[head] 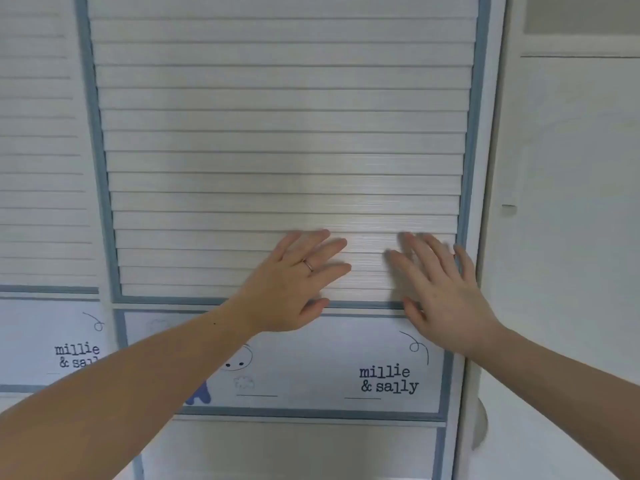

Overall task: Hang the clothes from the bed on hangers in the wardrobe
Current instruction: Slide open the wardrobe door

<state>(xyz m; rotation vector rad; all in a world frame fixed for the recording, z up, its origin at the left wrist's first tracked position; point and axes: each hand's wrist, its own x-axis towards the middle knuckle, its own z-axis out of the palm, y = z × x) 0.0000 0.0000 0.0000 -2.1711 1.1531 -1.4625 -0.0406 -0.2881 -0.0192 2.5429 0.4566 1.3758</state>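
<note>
Honestly can't gauge progress: left hand (294, 282) and right hand (440, 292) both flat, fingers spread, holding nothing, pressed on the closed slatted wardrobe door (277, 133); no clothes, hangers or bed in view, so hanging may be unstarted or finished.

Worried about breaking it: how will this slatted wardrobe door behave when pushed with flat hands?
The slatted door looks like thin ribbed plastic, so it is probably light and may flex under the left hand and right hand. Its smooth slats likely give flat palms little grip. The narrow blue frame suggests limited stiffness.
</note>
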